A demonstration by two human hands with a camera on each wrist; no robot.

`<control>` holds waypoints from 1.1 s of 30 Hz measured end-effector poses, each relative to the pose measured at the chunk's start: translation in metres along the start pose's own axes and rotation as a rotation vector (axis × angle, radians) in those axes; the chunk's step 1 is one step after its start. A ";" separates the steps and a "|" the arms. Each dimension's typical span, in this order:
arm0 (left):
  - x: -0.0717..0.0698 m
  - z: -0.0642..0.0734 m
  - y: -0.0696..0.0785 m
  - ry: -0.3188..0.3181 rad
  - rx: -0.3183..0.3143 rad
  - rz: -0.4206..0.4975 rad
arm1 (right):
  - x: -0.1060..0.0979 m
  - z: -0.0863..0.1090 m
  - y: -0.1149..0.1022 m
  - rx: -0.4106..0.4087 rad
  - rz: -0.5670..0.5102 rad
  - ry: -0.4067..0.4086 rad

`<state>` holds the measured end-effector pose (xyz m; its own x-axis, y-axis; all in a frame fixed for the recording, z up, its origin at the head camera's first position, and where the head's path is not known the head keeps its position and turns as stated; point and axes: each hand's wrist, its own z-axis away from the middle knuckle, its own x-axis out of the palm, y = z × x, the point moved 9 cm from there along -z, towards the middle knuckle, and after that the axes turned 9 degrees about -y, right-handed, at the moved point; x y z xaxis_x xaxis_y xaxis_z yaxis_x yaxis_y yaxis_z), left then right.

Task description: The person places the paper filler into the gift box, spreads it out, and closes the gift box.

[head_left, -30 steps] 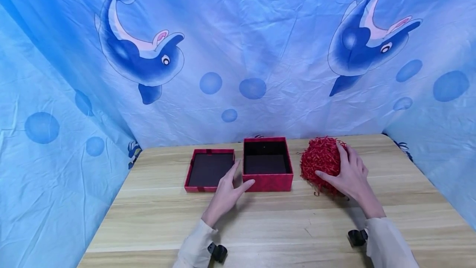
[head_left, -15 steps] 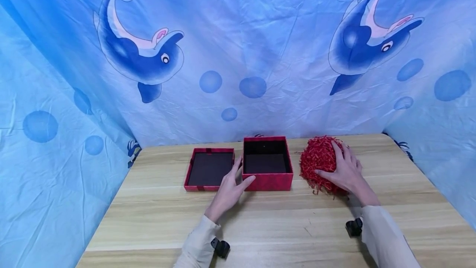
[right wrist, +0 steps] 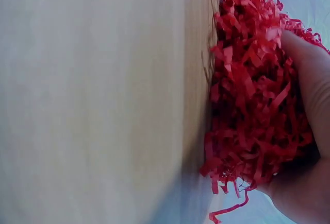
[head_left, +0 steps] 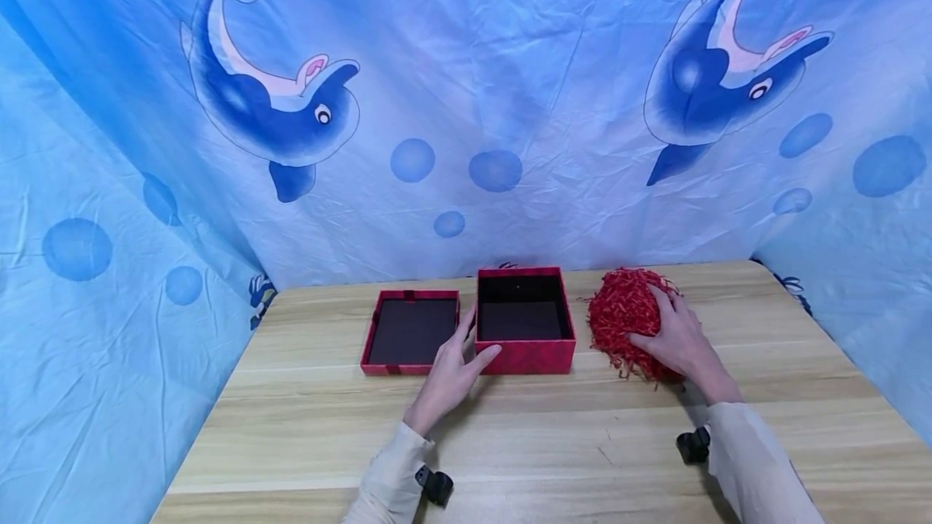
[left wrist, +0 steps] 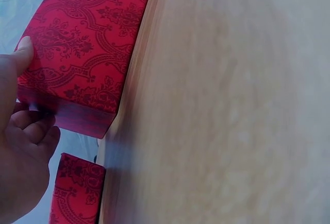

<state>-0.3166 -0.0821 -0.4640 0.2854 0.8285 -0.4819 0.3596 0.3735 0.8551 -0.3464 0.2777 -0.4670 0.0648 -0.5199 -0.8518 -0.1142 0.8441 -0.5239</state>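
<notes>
A red patterned gift box (head_left: 526, 357) with a dark inside stands uncovered at the middle of the table. My left hand (head_left: 447, 382) holds it at the near left corner. In the left wrist view the thumb lies on the box's front (left wrist: 77, 38), and the bent fingers (left wrist: 38, 126) touch its side. A pile of red shredded paper (head_left: 622, 318) sits to the right of the box. My right hand (head_left: 680, 342) grips the right side of this pile, thumb (right wrist: 304, 59) at the near side. The other right fingers are partly hidden by the strands in the right wrist view.
Left of the box lies its shallow lid (head_left: 411, 334), dark inside facing up, beside my left fingers. All stand near the far edge of a wooden table (head_left: 539, 451). Behind it hangs a blue dolphin-print curtain (head_left: 451, 103).
My right hand has moved a little left and its fingers have closed further into the shredded paper. The left thumb and fingers have come slightly nearer the box. Box and lid stay in place.
</notes>
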 end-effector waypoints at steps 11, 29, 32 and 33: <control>-0.001 0.000 0.002 0.001 0.004 0.006 | -0.005 0.000 0.002 0.019 -0.042 0.052; 0.000 0.000 0.002 -0.006 0.020 0.001 | -0.019 0.015 0.000 0.012 -0.200 0.143; 0.000 0.000 0.002 -0.002 0.019 0.005 | -0.023 0.017 -0.004 0.000 -0.209 0.161; 0.000 0.000 0.002 0.000 0.014 0.006 | -0.025 0.018 -0.006 -0.005 -0.211 0.168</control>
<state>-0.3158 -0.0815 -0.4622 0.2877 0.8305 -0.4770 0.3700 0.3630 0.8552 -0.3296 0.2880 -0.4424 -0.0774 -0.6989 -0.7111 -0.1206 0.7145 -0.6891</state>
